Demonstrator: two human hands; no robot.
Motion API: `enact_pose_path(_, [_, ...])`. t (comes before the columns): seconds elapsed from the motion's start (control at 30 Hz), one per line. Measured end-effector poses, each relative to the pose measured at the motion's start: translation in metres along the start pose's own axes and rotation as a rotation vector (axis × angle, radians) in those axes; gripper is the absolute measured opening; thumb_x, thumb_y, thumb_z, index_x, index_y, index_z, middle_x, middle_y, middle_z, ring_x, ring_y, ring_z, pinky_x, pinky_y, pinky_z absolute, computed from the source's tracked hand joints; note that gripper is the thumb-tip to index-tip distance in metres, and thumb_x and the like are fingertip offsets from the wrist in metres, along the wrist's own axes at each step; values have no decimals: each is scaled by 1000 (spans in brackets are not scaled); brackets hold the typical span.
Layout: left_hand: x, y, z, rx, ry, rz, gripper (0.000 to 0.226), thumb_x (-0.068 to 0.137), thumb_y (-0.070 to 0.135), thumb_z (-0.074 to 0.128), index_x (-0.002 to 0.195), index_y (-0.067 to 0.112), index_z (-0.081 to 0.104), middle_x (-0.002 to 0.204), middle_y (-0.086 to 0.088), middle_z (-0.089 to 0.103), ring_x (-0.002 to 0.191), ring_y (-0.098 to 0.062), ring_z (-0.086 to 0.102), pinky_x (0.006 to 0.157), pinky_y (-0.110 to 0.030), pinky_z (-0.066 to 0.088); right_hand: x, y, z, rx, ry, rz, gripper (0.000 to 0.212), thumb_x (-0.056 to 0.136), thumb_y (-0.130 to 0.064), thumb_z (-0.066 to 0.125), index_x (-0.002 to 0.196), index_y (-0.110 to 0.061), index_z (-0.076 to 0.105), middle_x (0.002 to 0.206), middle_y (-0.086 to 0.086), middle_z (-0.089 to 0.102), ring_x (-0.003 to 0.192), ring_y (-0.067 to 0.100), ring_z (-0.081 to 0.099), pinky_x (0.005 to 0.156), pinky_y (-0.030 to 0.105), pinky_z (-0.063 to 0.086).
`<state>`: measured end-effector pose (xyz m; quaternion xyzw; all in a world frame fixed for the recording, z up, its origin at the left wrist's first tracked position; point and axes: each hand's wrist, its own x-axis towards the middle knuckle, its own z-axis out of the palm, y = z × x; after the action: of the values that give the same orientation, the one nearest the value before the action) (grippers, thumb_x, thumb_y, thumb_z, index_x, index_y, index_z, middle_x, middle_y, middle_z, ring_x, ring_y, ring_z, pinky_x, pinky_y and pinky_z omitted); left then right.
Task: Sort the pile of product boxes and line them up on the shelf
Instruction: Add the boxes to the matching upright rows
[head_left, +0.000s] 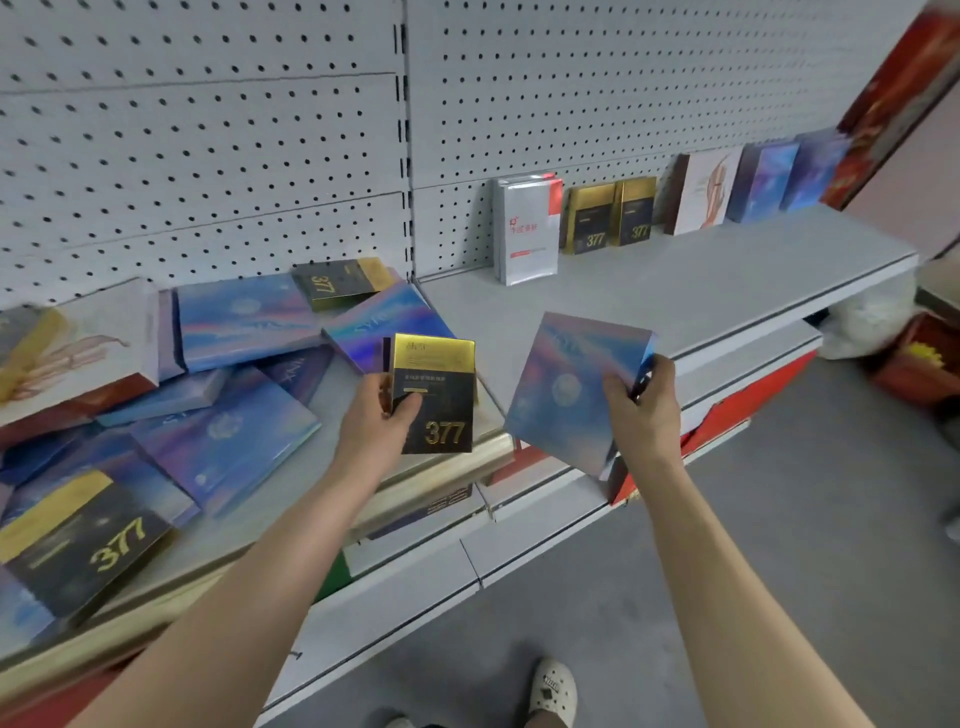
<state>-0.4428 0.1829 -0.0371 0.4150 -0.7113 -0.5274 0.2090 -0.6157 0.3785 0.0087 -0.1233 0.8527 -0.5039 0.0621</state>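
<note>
Hands both loaded. Left hand (382, 415) curled round a black-gold 377 box (434, 395), thumb across its face, box upright over the shelf's front edge. Right hand (641, 400) grips a blue holographic box (571, 389) by its right edge, box tilted, just in front of the shelf lip. Shelf (675, 291) grey, pegboard (208, 130) behind. Pile (218, 405) on L side: blue boxes, 377 boxes, a pale box w/ a drawing, lying flat & overlapping. On R side I see a row standing against the pegboard: white box (527, 228), two gold 377 boxes (589, 218), pale art box (704, 189), two blue boxes (769, 174). White shoe (553, 691) on the floor below.
</note>
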Motion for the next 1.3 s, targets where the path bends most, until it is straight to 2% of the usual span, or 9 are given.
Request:
enact_pose_path(0.13, [-3, 17, 44, -58, -79, 11, 25, 95, 30, 56, 118, 26, 46, 115, 5, 60, 102, -13, 60, 82, -33, 52, 16, 29, -38, 32, 14, 18, 20, 98, -28, 48, 116, -20, 41, 85, -6, 54, 71, 10, 54, 53, 24, 40])
enact_pose_path(0.23, [-4, 35, 93, -92, -122, 5, 22, 98, 33, 49, 118, 24, 46, 116, 0, 61, 106, -16, 61, 87, -36, 53, 35, 57, -75, 39, 31, 30, 17, 101, -32, 43, 113, -21, 43, 82, -9, 54, 72, 13, 54, 60, 28, 43])
enact_pose_path(0.33, [-7, 60, 152, -84, -130, -11, 24, 100, 38, 44, 120, 24, 45, 119, -2, 60, 103, -17, 60, 85, -36, 51, 59, 87, -120, 15, 49, 29, 13, 101, -31, 44, 110, -22, 44, 80, -11, 53, 71, 6, 51, 58, 16, 40])
enact_pose_path(0.47, [-15, 94, 239, -188, -158, -35, 18, 101, 32, 46, 115, 23, 46, 109, 1, 62, 85, -12, 62, 56, -23, 55, 100, 127, -184, -25, 92, 35, 16, 99, -31, 47, 110, -19, 48, 78, -13, 51, 69, 3, 49, 54, 10, 37])
enact_pose_path(0.6, [-17, 121, 322, -171, -233, -28, 18, 99, 35, 48, 115, 25, 47, 110, 1, 63, 96, -20, 65, 85, -48, 56, 139, 163, -244, -2, 139, 83, 18, 97, -32, 49, 112, -22, 49, 75, -10, 50, 68, 7, 49, 64, 27, 40])
enact_pose_path(0.83, [5, 159, 437, -113, -303, 64, 18, 99, 30, 49, 115, 23, 48, 113, 2, 61, 101, -13, 61, 85, -32, 49, 212, 210, -316, 66, 228, 143, 12, 94, -32, 52, 104, -24, 51, 76, -11, 52, 70, 12, 50, 63, 26, 41])
enact_pose_path(1.0, [45, 194, 509, -161, -304, 106, 15, 100, 23, 49, 114, 19, 49, 100, 12, 61, 88, 3, 59, 67, -16, 44, 284, 231, -343, 95, 256, 124, 12, 95, -32, 53, 103, -23, 52, 73, -12, 50, 64, 6, 46, 59, 20, 39])
enact_pose_path(1.13, [95, 229, 565, -206, -290, 135, 16, 99, 23, 49, 114, 19, 50, 101, 9, 62, 89, 0, 61, 69, -19, 47, 365, 234, -359, 102, 272, 75, 11, 94, -32, 54, 102, -24, 53, 72, -12, 51, 63, 4, 45, 61, 21, 39])
enact_pose_path(1.3, [166, 277, 623, -207, -248, 161, 16, 99, 25, 49, 115, 22, 49, 105, 8, 61, 95, -7, 61, 78, -25, 48, 473, 223, -374, 95, 240, -2, 14, 94, -34, 54, 105, -26, 53, 90, 7, 62, 78, 21, 56, 71, 33, 46])
